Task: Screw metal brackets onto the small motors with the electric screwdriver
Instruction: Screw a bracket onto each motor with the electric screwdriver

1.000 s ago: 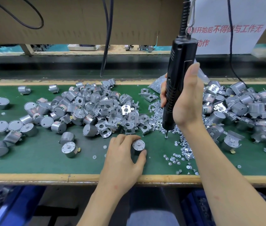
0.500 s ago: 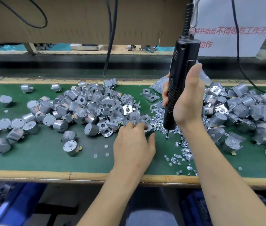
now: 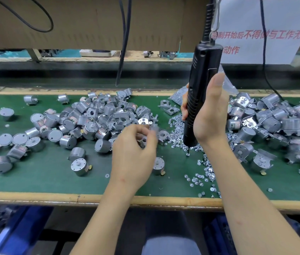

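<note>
My right hand (image 3: 210,115) grips the black electric screwdriver (image 3: 200,92), held upright with its bit just above the scattered screws (image 3: 206,170). My left hand (image 3: 132,153) is lifted over the green mat and pinches a metal bracket (image 3: 153,130) at its fingertips, blurred by motion. One small motor (image 3: 158,165) stands shaft-up on the mat just right of that hand. A heap of motors and brackets (image 3: 97,118) lies behind it.
More motors with brackets (image 3: 274,126) are piled at the right. Loose motors (image 3: 18,140) spread across the left of the green mat (image 3: 49,173). A wooden edge (image 3: 35,195) borders the bench front. Black cables (image 3: 123,43) hang down at the back.
My left hand let go of the motor near the front, reached back into the bracket pile and came up with a bracket. The screwdriver hand stayed almost still.
</note>
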`<state>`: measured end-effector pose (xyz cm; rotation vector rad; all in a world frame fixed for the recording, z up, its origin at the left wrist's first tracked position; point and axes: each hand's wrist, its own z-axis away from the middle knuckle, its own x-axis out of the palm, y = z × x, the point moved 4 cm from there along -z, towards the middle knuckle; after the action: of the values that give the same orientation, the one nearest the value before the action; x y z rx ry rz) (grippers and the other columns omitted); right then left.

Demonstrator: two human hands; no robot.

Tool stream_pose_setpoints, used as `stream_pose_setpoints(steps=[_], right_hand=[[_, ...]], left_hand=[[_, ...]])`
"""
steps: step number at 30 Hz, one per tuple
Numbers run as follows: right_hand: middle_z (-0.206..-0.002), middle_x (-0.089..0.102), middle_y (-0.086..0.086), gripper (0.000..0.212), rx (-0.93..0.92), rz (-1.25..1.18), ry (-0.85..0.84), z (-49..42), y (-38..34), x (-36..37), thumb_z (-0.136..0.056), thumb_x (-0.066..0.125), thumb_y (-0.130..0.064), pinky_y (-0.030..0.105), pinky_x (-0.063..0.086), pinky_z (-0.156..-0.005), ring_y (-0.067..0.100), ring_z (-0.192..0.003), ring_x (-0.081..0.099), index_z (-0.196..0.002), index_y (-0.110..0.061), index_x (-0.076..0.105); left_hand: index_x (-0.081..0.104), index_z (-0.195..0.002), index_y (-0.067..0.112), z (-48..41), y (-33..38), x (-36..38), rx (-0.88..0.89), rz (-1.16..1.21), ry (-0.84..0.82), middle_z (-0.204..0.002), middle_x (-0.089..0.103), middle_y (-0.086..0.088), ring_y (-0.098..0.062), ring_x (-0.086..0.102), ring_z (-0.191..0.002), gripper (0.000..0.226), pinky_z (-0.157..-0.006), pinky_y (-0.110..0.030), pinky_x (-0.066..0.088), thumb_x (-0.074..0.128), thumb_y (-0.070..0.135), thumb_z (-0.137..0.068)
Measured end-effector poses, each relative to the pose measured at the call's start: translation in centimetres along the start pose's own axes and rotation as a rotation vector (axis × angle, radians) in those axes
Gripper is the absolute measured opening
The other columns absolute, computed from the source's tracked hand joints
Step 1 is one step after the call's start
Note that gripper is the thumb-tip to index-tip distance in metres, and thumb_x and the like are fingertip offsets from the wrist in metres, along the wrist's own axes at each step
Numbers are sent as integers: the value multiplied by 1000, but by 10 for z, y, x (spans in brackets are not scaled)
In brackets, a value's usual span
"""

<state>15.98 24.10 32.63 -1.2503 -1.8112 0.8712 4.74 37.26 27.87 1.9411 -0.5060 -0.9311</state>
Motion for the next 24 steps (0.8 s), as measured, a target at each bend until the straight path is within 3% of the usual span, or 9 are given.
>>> stream_pose_setpoints(steps=[3, 4, 6, 8, 12, 16, 18, 21, 24], right_hand=[[-59, 54, 3, 97, -6, 11, -19, 0, -1, 3, -77, 38, -91, 29, 41, -44, 21, -45, 49, -86, 6, 46], [-59, 55, 3, 98, -9, 13, -21, 0, -1, 3, -77, 38, -91, 29, 41, -44, 21, -45, 49, -87, 6, 46], [-59, 55, 3, 98, -16, 16, -15, 0, -1, 2, -80, 37, -89, 28, 42, -44, 21, -45, 50, -89, 7, 47], [-60, 56, 4, 93, -10, 17, -3, 1, 0, 0, -90, 35, -82, 29, 43, -44, 20, -45, 50, -91, 9, 48], [-59, 56, 5, 78, 8, 26, 24, 0, 2, -2, -94, 29, -65, 30, 43, -43, 20, -45, 50, -90, 11, 49], [-59, 56, 5, 87, 2, 15, 16, 1, 1, -1, -94, 33, -74, 30, 43, -44, 20, -45, 50, -90, 11, 48], [-60, 56, 6, 95, -9, 15, 5, 1, -1, 0, -87, 35, -83, 30, 43, -43, 20, -45, 50, -91, 11, 48], [-59, 56, 5, 91, -2, 18, 10, 1, 1, -1, -92, 34, -79, 31, 43, -44, 20, -45, 51, -91, 11, 48], [-59, 57, 4, 96, -14, 34, -1, 1, 0, 1, -87, 34, -83, 31, 44, -43, 19, -45, 53, -91, 12, 48]], left_hand=[[57, -78, 22, 0, -12, -17, -68, 122, 66, -82, 69, 23, -4, 58, -69, 23, -63, -21, 43, 57, 37, -95], [56, -78, 19, 2, -16, -19, -100, 156, 62, -84, 71, 20, -6, 56, -64, 24, -61, -26, 43, 55, 35, -96], [58, -76, 15, 7, -25, -21, -153, 183, 49, -79, 70, 24, -4, 49, -53, 23, -53, -23, 40, 53, 26, -96], [64, -74, 17, 13, -29, -20, -164, 135, 32, -63, 63, 25, -3, 46, -51, 23, -49, -13, 37, 56, 25, -94], [57, -60, 23, 22, -32, -12, -143, 87, 17, -47, 45, 16, -5, 40, -48, 35, -49, -13, 33, 65, 37, -91], [66, -86, 29, 26, -35, -5, -77, 103, -26, -86, 65, 14, -7, 60, -74, 12, -67, -19, 44, 74, 39, -84], [62, -97, 34, 31, -36, -1, -15, 93, -93, -105, 59, 18, -7, 61, -86, 23, -67, -19, 47, 76, 34, -79], [56, -107, 36, 35, -37, 4, 97, 24, -203, -119, 49, 19, -10, 59, -102, 38, -70, -20, 49, 75, 26, -75], [57, -109, 34, 34, -41, 6, 114, -5, -228, -121, 47, 20, -13, 59, -93, 43, -70, -20, 48, 79, 15, -77]])
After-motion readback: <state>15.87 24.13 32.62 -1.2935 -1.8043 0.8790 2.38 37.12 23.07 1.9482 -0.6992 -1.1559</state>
